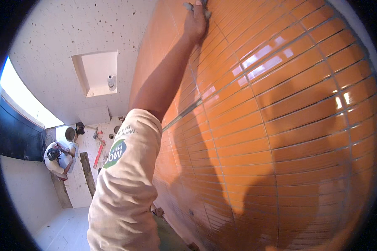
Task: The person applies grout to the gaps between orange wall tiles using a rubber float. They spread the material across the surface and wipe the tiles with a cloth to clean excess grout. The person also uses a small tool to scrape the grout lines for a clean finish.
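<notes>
My left hand (197, 19), at the upper edge of the view on a raised arm in a beige sleeve, is closed on a small grey object (188, 6), perhaps a sponge or cloth; its exact shape is unclear. It is at a wall of glossy orange tiles (305, 125) with long, narrow rectangles and grey joints. Shadows and bright reflections lie across the tiles. A wider grey joint (184, 111) runs diagonally behind my forearm. My right hand does not show.
A co-worker (54, 157) crouches at lower left on a pale surface, near buckets (70, 134), a red level (99, 154) and long boards (86, 173). A recessed niche (94, 69) holding a bottle is in the pale wall. A bright opening (23, 88) is at the left.
</notes>
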